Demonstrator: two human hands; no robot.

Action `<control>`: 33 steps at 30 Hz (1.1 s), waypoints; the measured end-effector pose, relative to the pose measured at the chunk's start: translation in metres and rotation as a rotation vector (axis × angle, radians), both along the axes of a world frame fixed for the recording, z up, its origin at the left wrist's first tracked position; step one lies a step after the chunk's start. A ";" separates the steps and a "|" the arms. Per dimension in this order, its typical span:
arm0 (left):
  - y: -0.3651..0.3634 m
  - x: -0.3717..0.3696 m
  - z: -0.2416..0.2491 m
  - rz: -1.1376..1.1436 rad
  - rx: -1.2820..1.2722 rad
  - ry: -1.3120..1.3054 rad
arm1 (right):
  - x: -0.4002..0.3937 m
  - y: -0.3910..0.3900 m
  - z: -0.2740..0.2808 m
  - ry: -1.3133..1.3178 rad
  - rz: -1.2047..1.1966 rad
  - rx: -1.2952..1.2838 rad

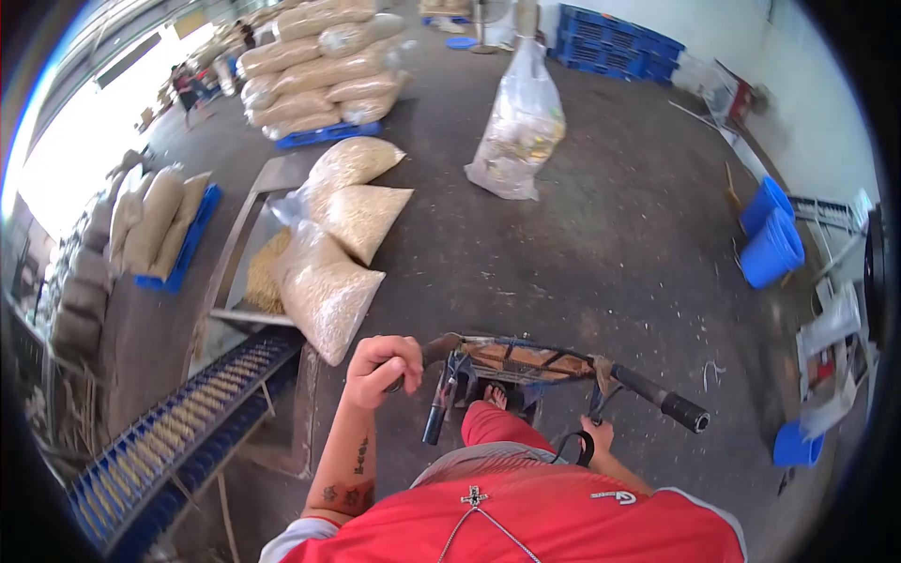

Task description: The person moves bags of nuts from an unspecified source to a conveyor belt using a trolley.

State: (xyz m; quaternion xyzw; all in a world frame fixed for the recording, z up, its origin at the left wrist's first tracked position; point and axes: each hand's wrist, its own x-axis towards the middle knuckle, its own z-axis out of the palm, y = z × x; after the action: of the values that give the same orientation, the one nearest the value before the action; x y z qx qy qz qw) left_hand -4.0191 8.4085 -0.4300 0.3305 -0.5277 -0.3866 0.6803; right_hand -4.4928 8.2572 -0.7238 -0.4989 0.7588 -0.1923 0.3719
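My left hand [383, 368] is closed around the left handle [439, 348] of a metal-framed hand cart [530, 357]. A black bar [435, 419] points down beside it. Lower on the right, my right hand [597, 439] is wrapped round a thin dark bar [598, 405] of the cart, partly hidden by my body and a black wrist strap. The cart's right black grip [685, 411] sticks out with no hand on it. Left of the cart, clear bags of pale grain-like pieces [328, 291] lean over a metal hopper [225, 305] holding loose yellowish pieces [267, 272].
A blue slatted conveyor [178, 422] slopes down to the left. A tall clear sack [521, 131] stands ahead. Stacked full bags [319, 70] rest on a blue pallet [328, 134]. Blue bins [772, 249] are at the right wall, and a person [185, 89] is far left.
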 end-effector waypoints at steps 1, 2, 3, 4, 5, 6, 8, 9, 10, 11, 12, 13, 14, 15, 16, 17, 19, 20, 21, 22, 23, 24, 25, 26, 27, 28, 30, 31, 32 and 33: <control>-0.008 0.003 -0.001 0.003 -0.023 0.037 | 0.003 -0.003 -0.008 0.032 -0.006 -0.042; -0.015 0.007 -0.002 0.013 -0.042 0.076 | 0.007 -0.008 -0.012 0.067 -0.006 -0.081; -0.019 0.013 -0.008 0.020 -0.059 0.069 | 0.035 -0.003 0.040 0.109 0.037 -0.159; -0.017 0.017 -0.024 0.002 -0.059 0.073 | 0.045 -0.003 0.032 0.113 0.019 -0.159; -0.024 0.022 -0.029 0.067 -0.064 0.125 | 0.055 -0.014 0.025 0.023 -0.063 -0.103; -0.031 0.026 -0.037 0.135 -0.070 0.177 | 0.063 -0.025 0.017 -0.065 -0.145 -0.048; -0.049 0.030 -0.050 0.151 -0.064 0.233 | 0.079 -0.059 0.008 -0.146 -0.128 -0.040; -0.063 0.030 -0.053 0.268 -0.005 0.262 | 0.079 -0.083 -0.027 -0.036 -0.115 -0.174; -0.080 0.030 -0.056 0.389 0.052 0.292 | 0.076 -0.112 -0.066 0.074 -0.093 -0.312; -0.103 0.034 -0.059 0.402 0.054 0.305 | 0.079 -0.136 -0.077 0.086 -0.078 -0.311; -0.125 0.040 -0.062 0.523 0.116 0.318 | 0.089 -0.160 -0.083 0.072 -0.077 -0.324; -0.147 0.044 -0.066 0.649 0.178 0.331 | 0.098 -0.184 -0.088 0.058 -0.071 -0.338; -0.170 0.042 -0.063 0.676 0.185 0.340 | 0.098 -0.202 -0.090 0.062 -0.043 -0.331; -0.200 0.047 -0.060 0.734 0.196 0.379 | 0.108 -0.228 -0.095 -0.011 -0.050 -0.379; -0.232 0.053 -0.058 0.787 0.206 0.415 | 0.122 -0.257 -0.102 -0.089 -0.063 -0.425; -0.264 0.058 -0.059 0.836 0.211 0.425 | 0.133 -0.287 -0.110 -0.097 -0.048 -0.431; -0.318 0.064 -0.052 0.909 0.348 0.387 | 0.137 -0.324 -0.122 -0.181 -0.027 -0.491; -0.346 0.071 -0.045 0.967 0.467 0.348 | 0.145 -0.350 -0.117 -0.179 0.024 -0.490; -0.370 0.075 -0.041 0.971 0.537 0.311 | 0.154 -0.370 -0.111 -0.204 -0.037 -0.409; -0.391 0.077 -0.041 0.975 0.615 0.272 | 0.162 -0.390 -0.108 -0.225 -0.099 -0.319; -0.409 0.075 -0.043 0.950 0.631 0.245 | 0.167 -0.416 -0.105 -0.165 -0.032 -0.374; -0.422 0.070 -0.047 0.921 0.653 0.216 | 0.171 -0.444 -0.102 -0.164 0.017 -0.355; -0.427 0.062 -0.050 0.844 0.678 0.071 | 0.174 -0.467 -0.096 -0.248 -0.006 -0.290; -0.426 0.067 -0.069 0.779 0.695 -0.198 | 0.183 -0.487 -0.080 -0.327 -0.039 -0.223; -0.423 0.065 -0.078 0.722 0.717 -0.426 | 0.195 -0.505 -0.058 -0.289 -0.091 -0.278; -0.417 0.061 -0.087 0.652 0.733 -0.653 | 0.202 -0.526 -0.047 -0.285 -0.068 -0.270; -0.400 0.065 -0.125 0.406 0.947 -1.070 | 0.210 -0.572 -0.033 -0.391 -0.167 -0.277; -0.400 0.064 -0.136 0.181 1.201 -1.156 | 0.215 -0.594 -0.029 -0.391 -0.148 -0.272; -0.399 0.060 -0.148 -0.068 1.447 -1.216 | 0.216 -0.615 -0.025 -0.402 -0.192 -0.270; -0.393 0.057 -0.184 -0.302 1.543 -1.186 | 0.215 -0.636 -0.025 -0.413 -0.235 -0.270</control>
State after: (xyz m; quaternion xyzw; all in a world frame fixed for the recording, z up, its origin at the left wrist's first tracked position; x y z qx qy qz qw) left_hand -3.9620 8.0156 -0.6139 0.7535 -0.4231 -0.4793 -0.1535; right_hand -4.2779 7.6208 -0.7489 -0.4026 0.6871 -0.4311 0.4241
